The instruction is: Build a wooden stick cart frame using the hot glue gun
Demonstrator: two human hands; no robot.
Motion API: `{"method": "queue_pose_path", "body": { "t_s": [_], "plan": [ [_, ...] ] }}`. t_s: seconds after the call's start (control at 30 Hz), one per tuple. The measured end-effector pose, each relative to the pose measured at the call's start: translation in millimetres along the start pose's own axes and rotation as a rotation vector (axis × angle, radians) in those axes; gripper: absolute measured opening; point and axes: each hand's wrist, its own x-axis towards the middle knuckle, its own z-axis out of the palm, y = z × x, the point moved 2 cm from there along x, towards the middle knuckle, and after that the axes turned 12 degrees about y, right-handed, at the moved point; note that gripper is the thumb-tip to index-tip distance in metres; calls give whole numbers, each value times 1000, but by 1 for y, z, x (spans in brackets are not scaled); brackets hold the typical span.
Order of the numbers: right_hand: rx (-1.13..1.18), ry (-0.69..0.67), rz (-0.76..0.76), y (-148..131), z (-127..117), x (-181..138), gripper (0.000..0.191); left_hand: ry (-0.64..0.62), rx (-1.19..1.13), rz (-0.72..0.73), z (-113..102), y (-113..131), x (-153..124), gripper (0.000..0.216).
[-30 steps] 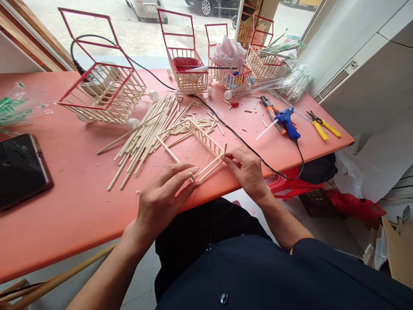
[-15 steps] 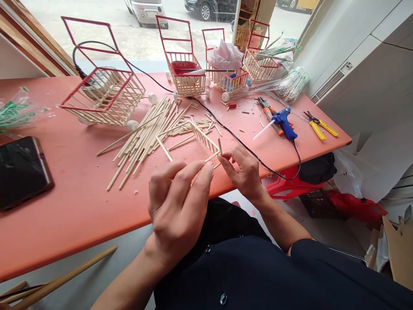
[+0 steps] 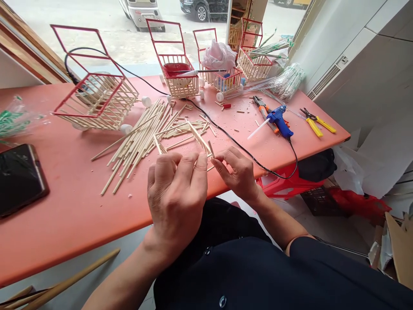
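In front of me, above the table's near edge, is a small open frame of pale wooden sticks (image 3: 197,137) with closely spaced bars. My left hand (image 3: 177,189) is closed on its near side, and the back of the hand hides the fingertips and part of the frame. The fingers of my right hand (image 3: 237,171) pinch a short wooden stick (image 3: 211,149), which stands up at the frame's right corner. Whether the stick touches the frame there is hard to see. Beyond the hands lie long loose sticks (image 3: 142,142) and a pile of short cut sticks (image 3: 185,128).
Several stick-built toy carts with red rims (image 3: 97,101) stand along the back. At right are a blue glue gun (image 3: 280,120), its black cable, orange-handled pliers (image 3: 263,110) and yellow-handled cutters (image 3: 318,122). A phone (image 3: 21,178) lies on the pink table (image 3: 80,206) at left.
My left hand has moved slightly up and forward, covering more of the frame. My right hand has shifted a little left with the short stick. The whole view has turned slightly.
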Motion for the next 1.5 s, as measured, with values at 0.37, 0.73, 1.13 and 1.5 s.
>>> {"method": "queue_pose_path", "body": {
  "t_s": [0.37,0.73,1.13,1.5],
  "plan": [
    [63,20,-3,-1,1,1,26,-10,5,-7,9,-7,-6,28],
    [130,84,-71,-2,3,3,25,24,66,81,8,-5,0,18],
    [76,60,-94,-3,4,3,26,36,68,71,7,-3,2,14],
    [71,76,-93,0,5,2,16,35,92,57,10,-5,2,13]
  ]
}}
